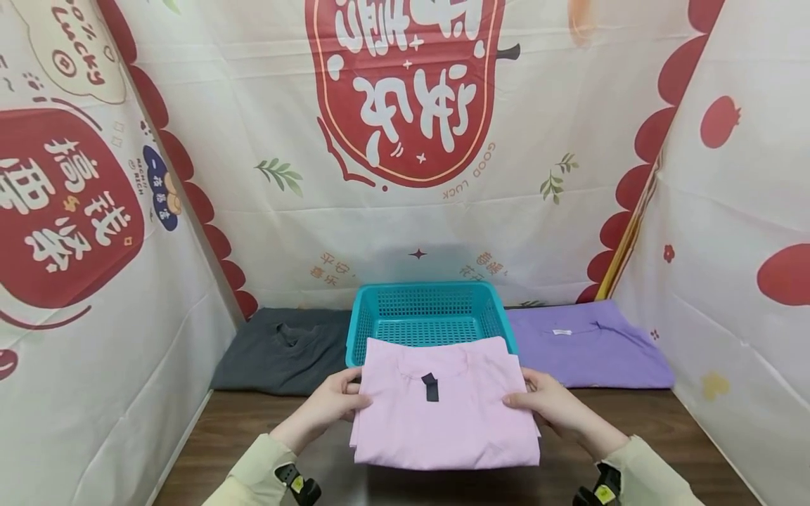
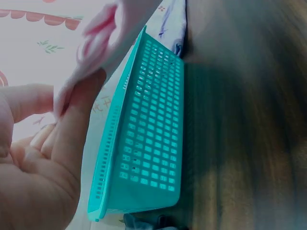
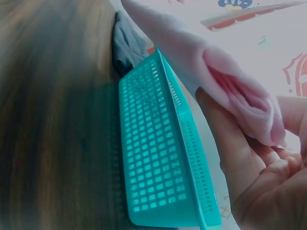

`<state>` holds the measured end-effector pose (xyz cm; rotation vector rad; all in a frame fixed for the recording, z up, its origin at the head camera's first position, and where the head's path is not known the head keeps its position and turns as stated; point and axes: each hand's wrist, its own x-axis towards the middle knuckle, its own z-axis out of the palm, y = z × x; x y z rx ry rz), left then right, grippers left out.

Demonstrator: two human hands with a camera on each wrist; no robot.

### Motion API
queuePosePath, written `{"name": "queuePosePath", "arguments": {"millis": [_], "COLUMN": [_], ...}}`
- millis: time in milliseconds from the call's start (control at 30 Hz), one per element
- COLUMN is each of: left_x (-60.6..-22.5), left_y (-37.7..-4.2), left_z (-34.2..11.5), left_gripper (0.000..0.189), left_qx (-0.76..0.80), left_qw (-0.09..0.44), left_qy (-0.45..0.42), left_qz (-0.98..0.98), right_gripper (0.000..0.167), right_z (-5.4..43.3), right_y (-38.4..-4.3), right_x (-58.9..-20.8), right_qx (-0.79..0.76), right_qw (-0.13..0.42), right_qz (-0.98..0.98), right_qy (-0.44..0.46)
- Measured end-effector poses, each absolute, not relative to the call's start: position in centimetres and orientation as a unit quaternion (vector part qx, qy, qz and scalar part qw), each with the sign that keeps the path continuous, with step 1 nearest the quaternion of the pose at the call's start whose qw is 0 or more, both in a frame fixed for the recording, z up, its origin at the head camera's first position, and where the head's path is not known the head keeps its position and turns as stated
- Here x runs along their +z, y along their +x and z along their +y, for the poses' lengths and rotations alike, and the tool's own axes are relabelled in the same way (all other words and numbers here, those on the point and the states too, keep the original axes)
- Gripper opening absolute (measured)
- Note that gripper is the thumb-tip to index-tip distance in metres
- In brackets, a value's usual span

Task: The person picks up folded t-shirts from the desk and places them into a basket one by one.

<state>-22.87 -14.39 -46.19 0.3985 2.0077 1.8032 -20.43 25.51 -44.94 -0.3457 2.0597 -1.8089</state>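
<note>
A folded pink T-shirt (image 1: 443, 429) with a dark neck label hangs level above the table, in front of a teal plastic basket (image 1: 436, 289). My left hand (image 1: 335, 400) pinches its left edge, thumb on top and fingers beneath. At the opposite edge my right hand (image 1: 557, 406) grips it the same way. Both wrist views show the folded pink layers between thumb and fingers, raised off the table beside the basket's perforated wall (image 2: 148, 120). In the head view, the shirt covers the basket's near side; the visible part of its inside shows only the mesh floor.
To the basket's left lies a folded dark grey T-shirt (image 1: 285, 351). A folded purple T-shirt (image 1: 588, 348) lies to its right. Printed white cloth walls (image 1: 253, 232) enclose the brown wooden table (image 1: 228, 436) at the back and both sides.
</note>
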Motion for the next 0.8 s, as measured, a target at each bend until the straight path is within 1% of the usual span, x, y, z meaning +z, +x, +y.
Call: {"name": "queuePosePath", "arguments": {"millis": [133,233,433,600,800], "left_x": [-46.0,-45.9,-45.5,-45.0,-44.7], "left_y": [-23.6,-24.2,-25.9,-27.6,-29.5], "left_z": [-14.1,-13.9,-13.7,-13.1,-12.0], "left_gripper": [0.057,0.054,0.050,0.049,0.043], "left_qx": [0.638,0.635,0.637,0.623,0.616], "left_qw": [0.178,0.168,0.155,0.126,0.096], "left_qy": [0.127,0.118,0.106,0.084,0.058], "left_qz": [0.738,0.745,0.748,0.767,0.780], "right_gripper": [0.055,0.052,0.049,0.045,0.038], "right_z": [25.5,25.4,25.1,25.0,25.0], "right_y": [-21.6,-22.6,-24.5,-26.3,-28.3], "right_x": [-44.8,-44.6,-44.0,-43.9,-43.7], "right_qx": [-0.640,-0.632,-0.634,-0.647,-0.643], "right_qw": [0.183,0.182,0.183,0.180,0.160], "right_qz": [0.735,0.743,0.746,0.738,0.748], "right_qy": [-0.127,-0.124,-0.094,-0.067,-0.043]}}
